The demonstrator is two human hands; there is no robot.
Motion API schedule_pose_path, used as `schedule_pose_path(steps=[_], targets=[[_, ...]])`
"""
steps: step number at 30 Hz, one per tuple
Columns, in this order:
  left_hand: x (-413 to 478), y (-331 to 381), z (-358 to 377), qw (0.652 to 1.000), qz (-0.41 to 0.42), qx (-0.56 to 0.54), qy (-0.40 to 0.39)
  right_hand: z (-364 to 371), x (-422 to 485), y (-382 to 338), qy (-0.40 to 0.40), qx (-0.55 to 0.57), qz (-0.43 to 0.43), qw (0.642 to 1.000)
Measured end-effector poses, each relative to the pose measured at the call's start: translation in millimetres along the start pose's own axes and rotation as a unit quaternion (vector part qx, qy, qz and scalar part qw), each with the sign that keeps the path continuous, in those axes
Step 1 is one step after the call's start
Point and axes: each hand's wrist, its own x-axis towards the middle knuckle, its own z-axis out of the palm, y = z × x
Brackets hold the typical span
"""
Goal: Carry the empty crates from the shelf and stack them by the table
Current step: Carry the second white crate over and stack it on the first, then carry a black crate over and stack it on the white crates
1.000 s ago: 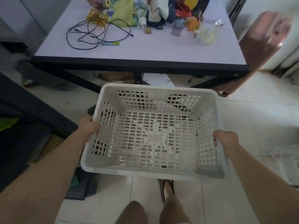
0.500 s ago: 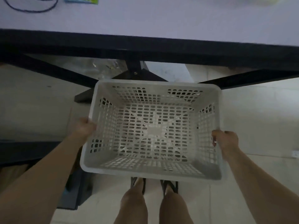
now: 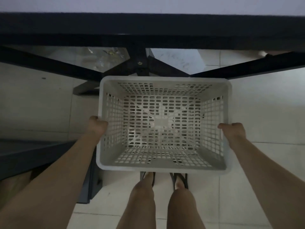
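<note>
A pale tiled floor [image 3: 257, 103] runs under the black-framed surface [image 3: 148, 25] along the top. An empty white perforated crate [image 3: 163, 166] hangs level in front of it, above the person's feet. The left hand [image 3: 97, 126] grips its left rim, the right hand [image 3: 232, 131] its right rim, fingers curled over.

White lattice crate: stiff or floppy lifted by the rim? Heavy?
Probably light: the crate is empty, mostly holes. Likely stiff: rim looks straight with only left hand and right hand gripping its sides. Wide flat base, unlikely to tip.
</note>
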Motion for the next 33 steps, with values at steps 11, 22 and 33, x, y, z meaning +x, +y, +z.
schedule_pose_path(steps=[11, 22, 33], targets=[[-127.0, 54.4, -97.9, 0.996, 0.077, -0.035, 0.033, -61.1, -128.2, -89.9, -0.230, -0.289, -0.241, 0.898], [-299.1, -136.6, -149.0, 0.971, -0.021, -0.192, 0.138, -18.5, -295.2, -102.6, -0.285, -0.333, -0.373, 0.818], [-486.4, -416.6, -180.7, 0.882, -0.162, -0.341, 0.281, 56.3, -536.4, 71.9, -0.352, -0.503, -0.511, 0.602]])
